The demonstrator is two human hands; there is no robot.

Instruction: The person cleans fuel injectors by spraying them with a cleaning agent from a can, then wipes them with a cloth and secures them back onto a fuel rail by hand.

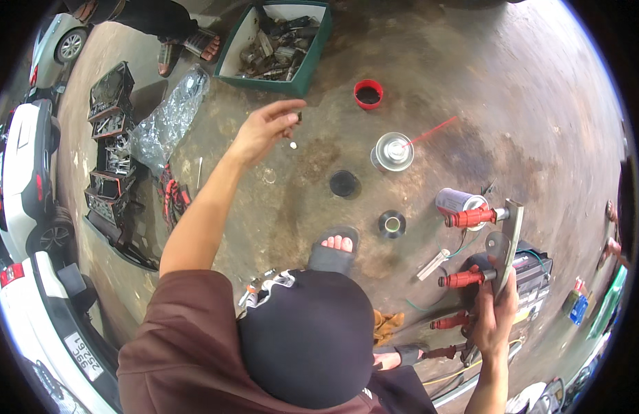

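Holding a metal rail (510,238) at the lower right of the frame, the right hand (495,321) has its grip wrapped round the middle of the bar. The rail's long axis runs steeply, from its upper end at the right down toward the lower edge and slightly left. Several red injectors (464,279) stick out from it toward the left of the frame, roughly crosswise to that axis.

The left hand (261,131) is well apart, left of top centre, its grip pinching a small dark piece (299,117) between thumb and fingers; what the piece is, I cannot tell. From there the rail lies down and to the right, so the right hand is the nearer one.

Just left of the rail's upper end, a can (457,201) lies on its side on the floor (540,117). Between the hands are a black disc (343,183) and a black roll (392,224); above these stand a can with a red straw (393,152) and a red cup (368,105). A green box (300,83) of metal parts sits at the top.
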